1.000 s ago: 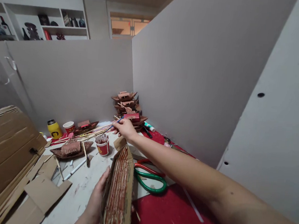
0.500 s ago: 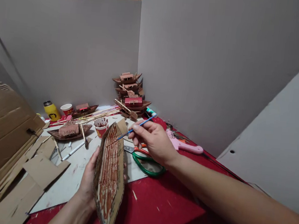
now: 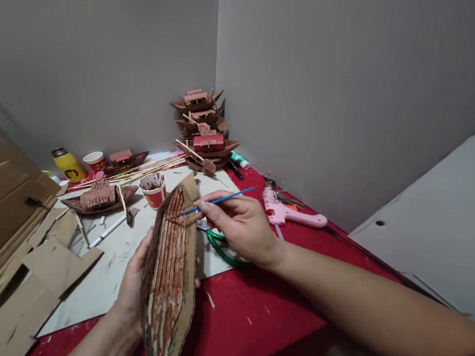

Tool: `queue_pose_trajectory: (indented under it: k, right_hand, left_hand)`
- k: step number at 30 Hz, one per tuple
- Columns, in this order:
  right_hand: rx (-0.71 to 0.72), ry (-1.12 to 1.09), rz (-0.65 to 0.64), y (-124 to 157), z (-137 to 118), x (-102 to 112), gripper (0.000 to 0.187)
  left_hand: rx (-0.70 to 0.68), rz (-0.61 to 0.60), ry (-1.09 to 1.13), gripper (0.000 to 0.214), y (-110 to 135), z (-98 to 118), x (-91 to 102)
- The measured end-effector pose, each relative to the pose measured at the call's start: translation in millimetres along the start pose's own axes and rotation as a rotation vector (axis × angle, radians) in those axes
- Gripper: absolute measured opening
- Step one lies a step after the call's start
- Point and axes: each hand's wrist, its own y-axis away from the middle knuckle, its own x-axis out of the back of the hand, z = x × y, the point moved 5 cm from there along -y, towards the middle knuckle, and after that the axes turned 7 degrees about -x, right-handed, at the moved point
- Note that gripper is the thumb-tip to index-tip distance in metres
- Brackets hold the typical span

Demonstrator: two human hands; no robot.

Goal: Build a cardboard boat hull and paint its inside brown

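Note:
A long cardboard model boat [image 3: 171, 266], its inner floor ribbed and streaked with red-brown paint, is held from below and the left by my left hand [image 3: 134, 280]. The fingers of that hand are mostly hidden under the hull. My right hand [image 3: 242, 223] pinches a thin blue paintbrush [image 3: 223, 198] between thumb and fingers. The brush tip lies on the ribs near the boat's far end. Just behind that end stands a paper cup [image 3: 153, 190] smeared inside with brown paint. Green-handled scissors [image 3: 221, 248] lie partly hidden behind my right hand.
Finished model boats [image 3: 203, 142] are stacked in the corner. Another boat [image 3: 102, 198] sits at left near cardboard pieces [image 3: 53, 264]. A pink glue gun [image 3: 296, 213] with a cable lies on the right. A yellow bottle [image 3: 70, 166] and thin sticks [image 3: 150, 170] are at the back.
The brush tip has moved along the ribs toward the boat's far end and lies flatter. The view has tilted down, and both hands keep their hold.

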Motion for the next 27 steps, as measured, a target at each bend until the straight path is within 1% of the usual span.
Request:
queue_pose_trajectory:
  k: [2, 6, 8, 9, 11, 14, 16, 17, 20, 24, 25, 26, 27]
  right_hand:
    - [-0.004, -0.031, -0.072, 5, -5, -4, 0.013]
    - [-0.028, -0.051, -0.244, 16, -13, -14, 0.013]
    - [0.033, -0.013, -0.255, 17, -17, -15, 0.011]
    - [0.074, 0.011, -0.233, 15, -17, -13, 0.010]
    - [0.133, 0.047, -0.146, 9, -16, -6, 0.011]
    - [0.138, 0.056, 0.018, -1, -9, 7, 0.011]
    - [0.130, 0.067, 0.062, -3, -7, 10, 0.012]
    - [0.137, 0.078, 0.052, -2, -7, 10, 0.012]
    - [0.192, 0.095, -0.069, 10, -14, -1, 0.014]
    - [0.315, 0.057, -0.320, 28, -28, -19, 0.011]
    - [0.354, 0.059, -0.353, 30, -30, -21, 0.011]
    - [0.388, 0.070, -0.352, 30, -31, -20, 0.011]
    - [0.409, 0.087, -0.317, 28, -31, -18, 0.011]
  left_hand:
    - [-0.013, -0.008, -0.008, 0.046, -1, 1, -0.3]
    - [0.027, -0.028, -0.008, 0.049, -3, 0, 0.7]
    - [0.032, -0.020, -0.014, 0.048, -3, 0, 1.8]
    - [0.031, -0.010, -0.019, 0.047, -3, 0, 2.4]
    - [0.033, 0.020, -0.034, 0.046, -1, -1, 3.5]
    - [0.014, 0.019, -0.043, 0.044, 1, -1, 2.8]
    - [0.020, 0.001, -0.038, 0.044, 1, -1, 1.8]
    - [0.031, -0.006, -0.033, 0.045, 1, -1, 1.6]
    - [0.045, -0.007, -0.015, 0.045, 0, -2, 2.4]
    - [-0.025, -0.011, 0.003, 0.037, -2, 1, 3.8]
    - [-0.039, -0.012, 0.001, 0.036, -2, 1, 3.9]
    - [-0.039, -0.011, -0.005, 0.036, -2, 2, 3.9]
    - [-0.028, -0.011, -0.013, 0.037, -1, 1, 3.6]
